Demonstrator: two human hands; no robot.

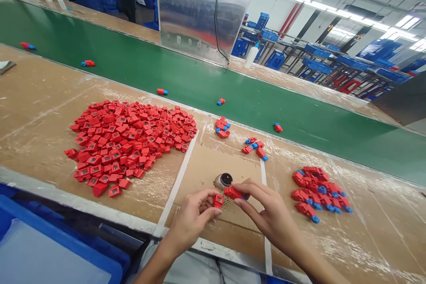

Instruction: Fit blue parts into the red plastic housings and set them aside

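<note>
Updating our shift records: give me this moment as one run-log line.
left hand: red plastic part | right hand: red-and-blue plastic part | nearby: round black-topped container | beside: heap of red parts

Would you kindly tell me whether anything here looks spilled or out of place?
Dark specks lie scattered on the cardboard near the small pot, as if spilled; stray red-and-blue parts sit on the green conveyor belt.

A plastic-wrapped cardboard workbench carries a large heap of red plastic parts at left, a small round jar near the middle, and red-and-blue parts at right. Farther away, a green conveyor belt bears scattered loose red-and-blue parts.
</note>
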